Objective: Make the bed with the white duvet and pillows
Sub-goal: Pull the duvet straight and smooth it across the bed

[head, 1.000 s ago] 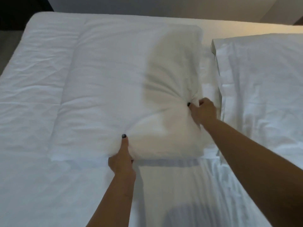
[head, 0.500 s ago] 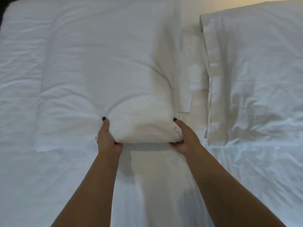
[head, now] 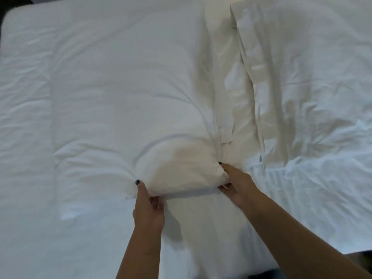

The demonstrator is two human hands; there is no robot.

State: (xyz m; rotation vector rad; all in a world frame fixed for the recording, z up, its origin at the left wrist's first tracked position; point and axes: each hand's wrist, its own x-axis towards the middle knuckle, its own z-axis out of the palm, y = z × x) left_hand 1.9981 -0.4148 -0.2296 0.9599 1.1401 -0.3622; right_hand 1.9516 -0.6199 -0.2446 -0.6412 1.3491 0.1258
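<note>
Left hand (head: 148,206) and right hand (head: 234,183) both pinching near edge of plump white fabric pillow (head: 128,101), lying just beyond hands. Step: positioning pillow. Next, likely: releasing, smoothing; second white pillow (head: 306,81) lying beyond right hand.

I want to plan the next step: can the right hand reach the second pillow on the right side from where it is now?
Probably yes. The right hand grips the near pillow at its corner, and the second pillow lies just beside it with nothing between them. It must let go first.
</note>
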